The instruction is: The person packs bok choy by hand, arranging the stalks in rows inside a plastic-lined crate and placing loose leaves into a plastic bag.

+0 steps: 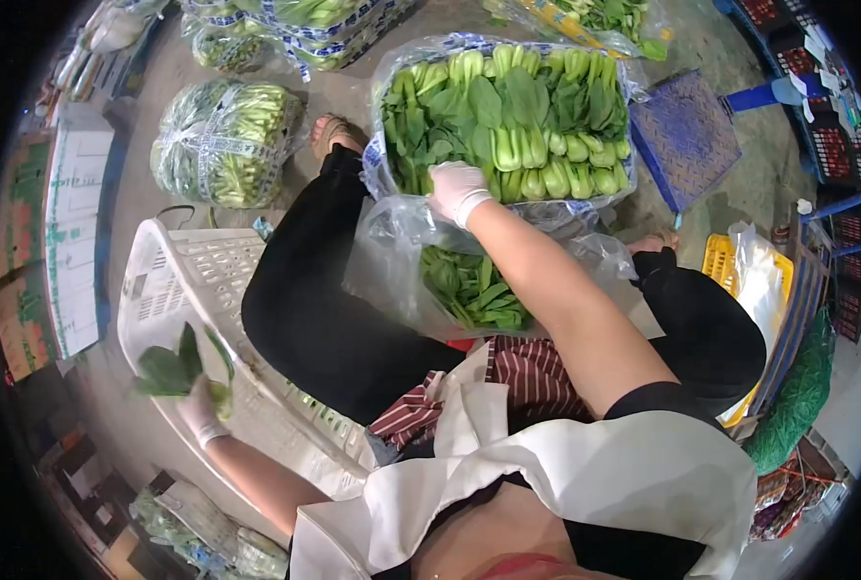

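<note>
Lined box [376, 166]: rows of bok choy [519, 147] looked nearly complete, top uncovered.
Left hand [201, 414]: gripped leafy bunch [165, 370] left of box.
Right hand [459, 190]: at box's near edge, grip unclear.

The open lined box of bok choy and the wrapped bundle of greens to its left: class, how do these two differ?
The box is open on top, while the bundle is wrapped in clear plastic. The box looks larger than the bundle. The right hand is at the box's near edge, but no hand is at the bundle. Both hold leafy greens with pale stems.
</note>
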Demonstrator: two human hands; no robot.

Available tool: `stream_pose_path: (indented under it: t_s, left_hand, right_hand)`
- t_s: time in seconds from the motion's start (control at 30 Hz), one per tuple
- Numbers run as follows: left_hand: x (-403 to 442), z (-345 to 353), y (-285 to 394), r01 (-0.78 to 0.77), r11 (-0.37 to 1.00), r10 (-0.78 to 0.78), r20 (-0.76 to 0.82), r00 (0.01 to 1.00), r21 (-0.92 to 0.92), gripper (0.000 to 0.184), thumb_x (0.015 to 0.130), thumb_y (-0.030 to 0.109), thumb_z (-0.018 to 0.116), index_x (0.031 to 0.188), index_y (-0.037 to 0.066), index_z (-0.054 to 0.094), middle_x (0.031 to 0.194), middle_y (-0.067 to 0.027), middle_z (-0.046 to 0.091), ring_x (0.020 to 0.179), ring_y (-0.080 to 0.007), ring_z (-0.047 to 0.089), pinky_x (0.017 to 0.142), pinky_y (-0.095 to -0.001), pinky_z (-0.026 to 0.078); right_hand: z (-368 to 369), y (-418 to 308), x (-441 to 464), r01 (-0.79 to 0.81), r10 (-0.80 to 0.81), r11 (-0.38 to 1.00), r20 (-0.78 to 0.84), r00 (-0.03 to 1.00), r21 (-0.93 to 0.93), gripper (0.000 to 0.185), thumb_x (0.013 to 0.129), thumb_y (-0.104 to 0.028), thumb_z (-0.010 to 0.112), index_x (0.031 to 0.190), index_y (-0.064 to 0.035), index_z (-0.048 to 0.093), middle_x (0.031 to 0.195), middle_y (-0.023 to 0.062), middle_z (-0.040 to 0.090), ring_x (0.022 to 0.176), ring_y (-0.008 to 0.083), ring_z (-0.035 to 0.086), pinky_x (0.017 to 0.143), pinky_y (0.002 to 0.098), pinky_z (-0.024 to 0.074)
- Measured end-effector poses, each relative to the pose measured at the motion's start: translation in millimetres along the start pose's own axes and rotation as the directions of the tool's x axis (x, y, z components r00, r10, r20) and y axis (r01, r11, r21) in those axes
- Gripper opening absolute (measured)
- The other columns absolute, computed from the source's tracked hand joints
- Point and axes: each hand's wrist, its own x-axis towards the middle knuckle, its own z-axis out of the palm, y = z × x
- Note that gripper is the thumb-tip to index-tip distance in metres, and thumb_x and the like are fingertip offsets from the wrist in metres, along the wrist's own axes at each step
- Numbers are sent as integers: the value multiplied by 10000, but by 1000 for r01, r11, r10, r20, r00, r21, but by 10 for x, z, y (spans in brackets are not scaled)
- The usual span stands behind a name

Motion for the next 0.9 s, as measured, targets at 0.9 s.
stream_pose_path:
  t_s: [0.9]
  left_hand:
    - [-782, 1029, 1429, -534, 839, 521, -125, 844, -108, 372, 894, 174, 652, 1175, -66, 601, 1150, -167, 649, 1057, -245, 607, 925, -344, 468]
  right_hand:
    - [-562, 1202, -765, -150, 226, 957, -310, 924, 249, 486, 817, -399, 643, 1128, -27, 610, 1174, 202, 592, 1016, 333, 611, 889, 406, 490]
